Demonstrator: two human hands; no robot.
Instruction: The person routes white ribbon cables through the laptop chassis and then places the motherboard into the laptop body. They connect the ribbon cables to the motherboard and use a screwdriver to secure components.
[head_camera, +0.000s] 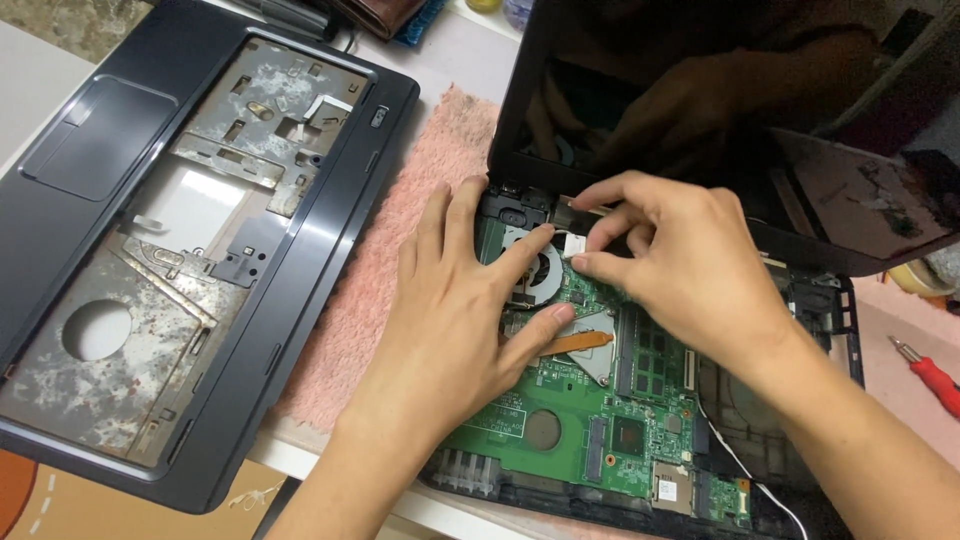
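While my left hand (455, 300) lies flat, steadying the green motherboard (590, 420) beside the fan (535, 275), my right hand (670, 255) pinches a small white connector (574, 243).

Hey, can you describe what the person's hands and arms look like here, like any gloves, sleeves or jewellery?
Both the left hand and the right hand are bare: no gloves, rings, watch or wristband show. Both forearms are uncovered as far as the picture's edge, with no sleeve in view. The fingernails are short and unpainted.
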